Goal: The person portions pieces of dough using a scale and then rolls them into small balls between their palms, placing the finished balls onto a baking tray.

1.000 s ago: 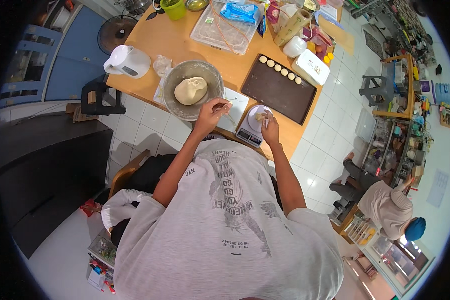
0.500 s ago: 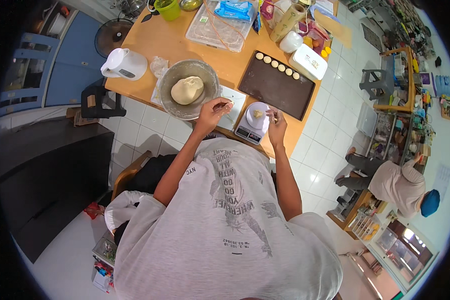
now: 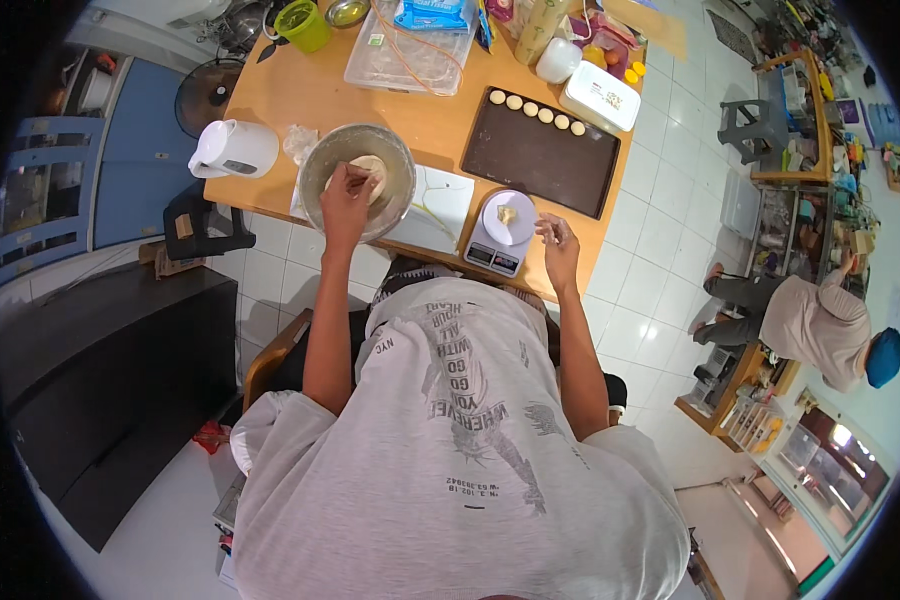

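Note:
A metal mixing bowl [image 3: 406,172] holds a large lump of pale dough [image 3: 372,163]. My left hand [image 3: 347,195] reaches into the bowl, its fingers closed on the dough and partly hiding it. On the kitchen scale [image 3: 493,258], right of the bowl, a small irregular piece of dough [image 3: 507,215] lies on the round white plate. My right hand [image 3: 560,243] hovers just right of the scale, fingers loosely bent and apart, with nothing visible in them. Behind the scale, several small dough balls [image 3: 529,109] sit in a row along the far edge of a dark baking tray [image 3: 540,160].
A white jug [image 3: 238,148] stands left of the bowl, near a crumpled plastic bag [image 3: 298,143]. Toward the back are a clear plastic box [image 3: 400,62], a green container [image 3: 304,28] and a white lidded box [image 3: 600,97]. Another person [image 3: 815,318] is at the shelves on the right.
My left hand has moved left from beside the bowl into it, onto the dough. The right hand has drawn slightly away from the scale's plate. The view has shifted a little.

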A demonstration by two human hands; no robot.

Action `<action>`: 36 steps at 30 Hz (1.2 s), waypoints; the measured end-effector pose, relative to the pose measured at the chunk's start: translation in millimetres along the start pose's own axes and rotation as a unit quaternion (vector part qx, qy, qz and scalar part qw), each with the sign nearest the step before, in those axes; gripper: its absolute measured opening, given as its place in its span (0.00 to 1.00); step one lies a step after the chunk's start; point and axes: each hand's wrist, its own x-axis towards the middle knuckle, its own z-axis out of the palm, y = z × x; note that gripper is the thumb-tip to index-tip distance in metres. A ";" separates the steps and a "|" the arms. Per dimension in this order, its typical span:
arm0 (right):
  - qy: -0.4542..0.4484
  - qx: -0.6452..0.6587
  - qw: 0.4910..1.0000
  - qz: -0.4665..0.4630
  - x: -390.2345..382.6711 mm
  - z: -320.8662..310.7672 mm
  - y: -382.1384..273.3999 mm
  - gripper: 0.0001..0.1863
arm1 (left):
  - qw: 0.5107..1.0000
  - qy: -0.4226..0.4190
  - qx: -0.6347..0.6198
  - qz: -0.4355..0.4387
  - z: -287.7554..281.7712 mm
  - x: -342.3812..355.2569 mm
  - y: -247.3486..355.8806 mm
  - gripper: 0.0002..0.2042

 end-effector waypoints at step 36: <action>-0.079 -0.100 0.992 0.028 37.2 51.8 15.4 0.23 | 0.959 -0.261 -0.106 -0.035 92.4 -61.1 24.1 0.21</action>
